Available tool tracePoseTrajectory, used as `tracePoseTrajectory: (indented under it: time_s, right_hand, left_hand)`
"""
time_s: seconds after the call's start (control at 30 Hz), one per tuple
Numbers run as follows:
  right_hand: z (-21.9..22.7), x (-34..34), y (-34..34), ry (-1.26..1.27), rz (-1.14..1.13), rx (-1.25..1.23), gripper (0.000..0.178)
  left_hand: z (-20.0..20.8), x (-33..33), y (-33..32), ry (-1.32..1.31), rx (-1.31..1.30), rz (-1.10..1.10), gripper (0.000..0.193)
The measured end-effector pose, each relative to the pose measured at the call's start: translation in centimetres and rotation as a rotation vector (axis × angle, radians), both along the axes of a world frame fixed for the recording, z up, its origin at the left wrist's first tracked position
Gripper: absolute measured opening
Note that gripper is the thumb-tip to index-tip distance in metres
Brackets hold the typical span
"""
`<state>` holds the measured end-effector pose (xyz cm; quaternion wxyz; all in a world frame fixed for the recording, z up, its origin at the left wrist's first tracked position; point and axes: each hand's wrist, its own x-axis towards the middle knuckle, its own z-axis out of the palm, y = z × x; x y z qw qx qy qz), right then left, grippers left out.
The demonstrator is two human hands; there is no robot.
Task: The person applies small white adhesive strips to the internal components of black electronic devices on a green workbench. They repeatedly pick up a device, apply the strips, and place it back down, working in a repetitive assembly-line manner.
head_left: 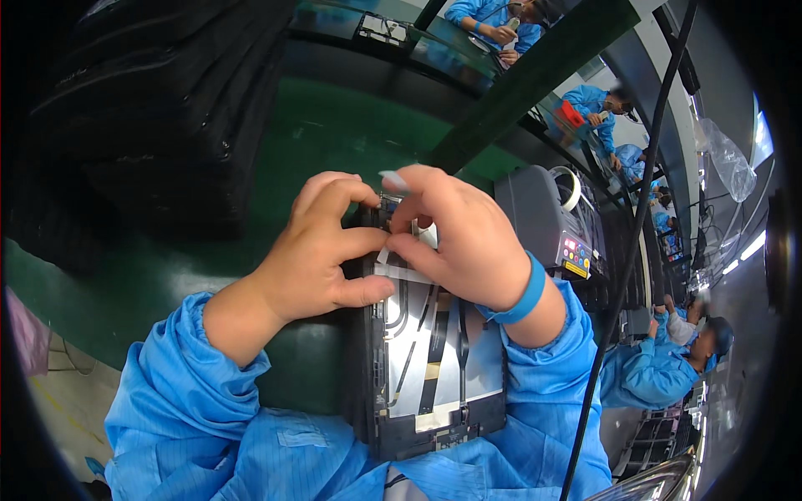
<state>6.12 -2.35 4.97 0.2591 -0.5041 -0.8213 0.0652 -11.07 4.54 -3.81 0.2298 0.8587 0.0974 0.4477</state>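
An opened flat device like a tablet [409, 359], with silver panels, dark flat cables and a black frame, lies before me, its near end close to my body. My left hand [322, 242] rests along its far left edge, fingers spread, index tip near my right thumb and thumb stretched over the panel. Above the far end, my right hand [455, 234] pinches its thumb and fingers together; what is between them is hidden. A small pale strip [392, 179] sticks out by its index finger. A whitish strip [401, 273] crosses the device beneath my fingers.
Black trays [159, 125] are piled high at the left on the green table [334, 125]. A grey tape dispenser [539, 217] with a white roll stands at the right. A black cable [622, 275] hangs across the right side. Co-workers in blue sit at benches beyond.
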Motion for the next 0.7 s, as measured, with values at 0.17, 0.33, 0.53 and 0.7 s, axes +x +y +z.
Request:
tracePoseTrajectory:
  time_s: [0.17, 0.33, 0.53, 0.7]
  right_hand:
    - [-0.2, 0.5, -0.8, 0.116, -0.34, 0.031, 0.066]
    - [-1.2, 1.7, -0.7, 0.539, -0.222, -0.383, 0.051]
    - [-0.4, 1.7, -0.5, 0.796, -0.165, -0.507, 0.041]
    - [1.0, 2.5, 0.7, 0.57, -0.195, -0.556, 0.043]
  left_hand:
    - [0.0, 0.1, -0.3, -0.011, 0.011, 0.026, 0.037]
    - [-0.3, 0.2, -0.2, 0.006, 0.018, 0.039, 0.038]
    - [-0.2, 0.2, -0.2, -0.005, 0.0, 0.024, 0.036]
    - [-0.2, 0.3, -0.1, 0.006, -0.019, -0.004, 0.034]
